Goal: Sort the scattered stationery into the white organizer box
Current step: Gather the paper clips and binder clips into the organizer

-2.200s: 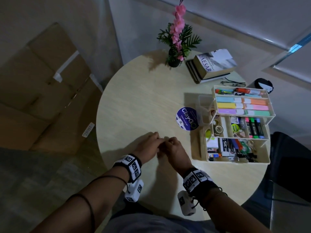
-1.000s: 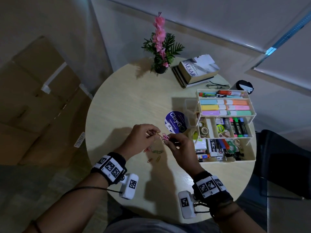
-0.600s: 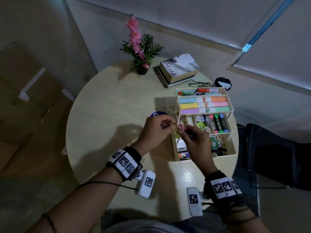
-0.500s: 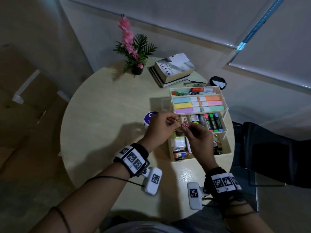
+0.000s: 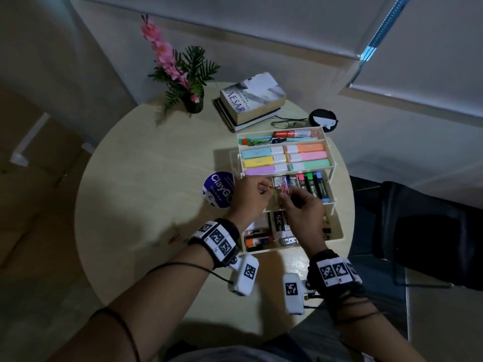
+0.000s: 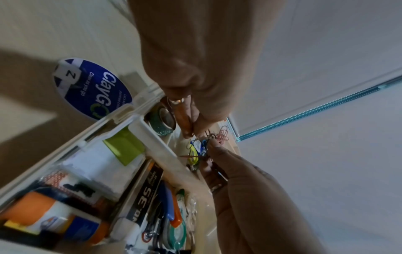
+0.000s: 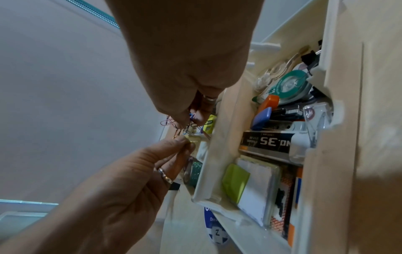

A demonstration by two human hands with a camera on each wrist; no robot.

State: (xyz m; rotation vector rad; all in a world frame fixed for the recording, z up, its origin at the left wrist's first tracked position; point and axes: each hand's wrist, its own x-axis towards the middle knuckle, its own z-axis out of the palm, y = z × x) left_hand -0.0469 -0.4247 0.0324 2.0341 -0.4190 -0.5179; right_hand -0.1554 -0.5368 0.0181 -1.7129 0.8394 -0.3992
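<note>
The white organizer box (image 5: 337,232) stands on the right of the round table (image 5: 146,178), its tiers stepped open and filled with highlighters, markers, tape and staples. Over its middle tier both hands hold one tangled bunch of coloured paper clips (image 5: 282,190). My left hand (image 5: 265,190) pinches the bunch from the left. From the right, my right hand (image 5: 286,198) pinches it too. In the left wrist view the pink clips (image 6: 222,137) hang between the fingertips. A few loose clips (image 5: 173,236) lie on the table left of my left wrist.
A round blue ClayGo disc (image 5: 218,189) lies just left of the box. Stacked books (image 5: 251,103), a flower pot (image 5: 194,104), glasses (image 5: 286,124) and a black round object (image 5: 322,120) sit at the back. A dark chair (image 5: 418,223) stands at the right.
Both hands lifted off the table with a bunch of paper clips and carried it right, over the organizer's middle tier. A few clips stayed on the table.
</note>
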